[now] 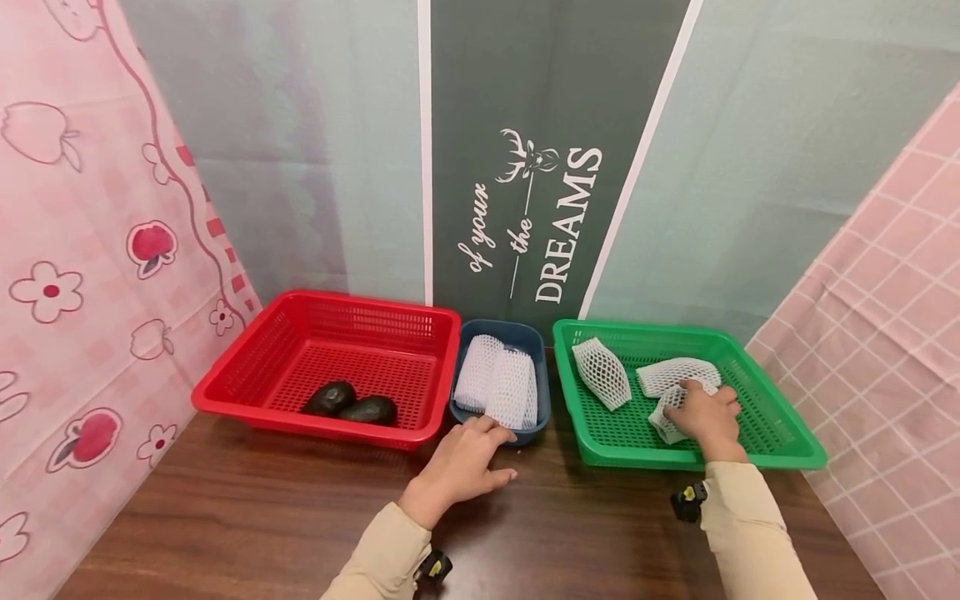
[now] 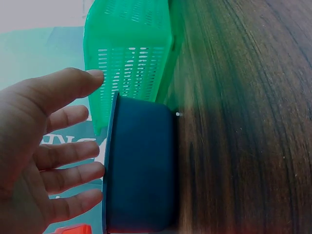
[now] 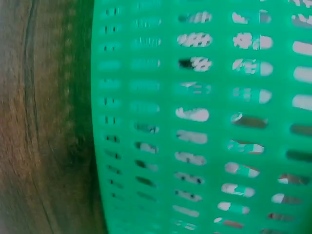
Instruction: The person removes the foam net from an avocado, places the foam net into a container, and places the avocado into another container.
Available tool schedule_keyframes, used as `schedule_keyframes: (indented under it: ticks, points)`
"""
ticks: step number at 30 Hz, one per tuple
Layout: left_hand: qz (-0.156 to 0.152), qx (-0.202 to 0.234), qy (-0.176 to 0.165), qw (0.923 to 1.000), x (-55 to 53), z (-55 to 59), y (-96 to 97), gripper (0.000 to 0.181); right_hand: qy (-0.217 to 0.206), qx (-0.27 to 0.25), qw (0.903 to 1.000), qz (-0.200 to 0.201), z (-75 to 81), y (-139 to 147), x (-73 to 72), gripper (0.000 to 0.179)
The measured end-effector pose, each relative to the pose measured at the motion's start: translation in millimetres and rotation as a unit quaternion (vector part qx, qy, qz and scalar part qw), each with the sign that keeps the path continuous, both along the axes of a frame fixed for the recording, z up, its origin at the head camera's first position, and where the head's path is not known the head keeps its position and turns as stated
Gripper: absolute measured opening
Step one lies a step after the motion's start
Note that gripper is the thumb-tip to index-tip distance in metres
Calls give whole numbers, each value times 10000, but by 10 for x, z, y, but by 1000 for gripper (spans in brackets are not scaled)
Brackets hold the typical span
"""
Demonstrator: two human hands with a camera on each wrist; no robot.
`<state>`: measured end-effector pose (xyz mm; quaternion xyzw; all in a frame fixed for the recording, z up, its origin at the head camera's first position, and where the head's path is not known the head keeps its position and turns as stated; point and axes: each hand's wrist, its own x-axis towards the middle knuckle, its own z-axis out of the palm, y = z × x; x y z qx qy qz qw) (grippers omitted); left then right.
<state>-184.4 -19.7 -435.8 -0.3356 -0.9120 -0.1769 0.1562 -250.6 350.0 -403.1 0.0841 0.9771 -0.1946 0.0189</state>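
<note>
My left hand (image 1: 465, 462) is at the front rim of a small blue bin (image 1: 545, 400), fingers loosely extended and thumb apart. In the left wrist view the fingertips are right at the bin's rim. White foam net sleeves (image 1: 512, 387) stand in that bin, close to the fingertips. My right hand (image 1: 711, 419) reaches into a green basket (image 1: 780, 417), where thumb and fingers grip a white foam net sleeve (image 1: 666, 421) near the front wall. Two more net sleeves lie there, one behind the hand (image 1: 667, 375) and one at the left (image 1: 602, 373). In the right wrist view the basket wall hides the hand.
A red basket (image 1: 326, 302) at the left holds two dark avocados (image 1: 371, 410). All three containers stand in a row on a brown wooden table (image 1: 247, 508), against a printed cloth backdrop (image 1: 517, 83). Pink cloths (image 1: 892, 333) border both sides.
</note>
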Motion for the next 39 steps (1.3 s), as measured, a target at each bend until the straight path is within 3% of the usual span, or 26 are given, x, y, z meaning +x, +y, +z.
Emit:
schedule_keyframes:
  ticks: [5, 9, 13, 17, 21, 32, 39]
  points:
    - [-36, 30, 130, 9999, 7, -14, 9, 35, -389, -334, 9986, 94, -17, 100, -68, 69]
    - [-136, 2, 111, 9998, 8, -47, 49, 34, -524, -479, 9963, 490, -37, 152, -123, 71]
    - [-136, -326, -326, 9988, 9, -79, 79, 38, -804, -604, 9915, 824, -79, 182, -170, 72]
    - [-58, -681, -846, 9941, 10, -111, 91, 42, -982, -980, 9877, 719, -115, 196, -185, 71]
    - [-28, -705, -977, 9927, 21, -118, 85, 43, -925, -1245, 9868, 460, -138, 201, -174, 66]
    - [-95, -555, -936, 9940, 11, -108, 72, 43, -641, -801, 9932, 558, -129, 160, -152, 57]
    - [-128, -319, -851, 9958, 55, 24, 31, 41, -353, -612, 9965, 458, -65, 135, -101, 46]
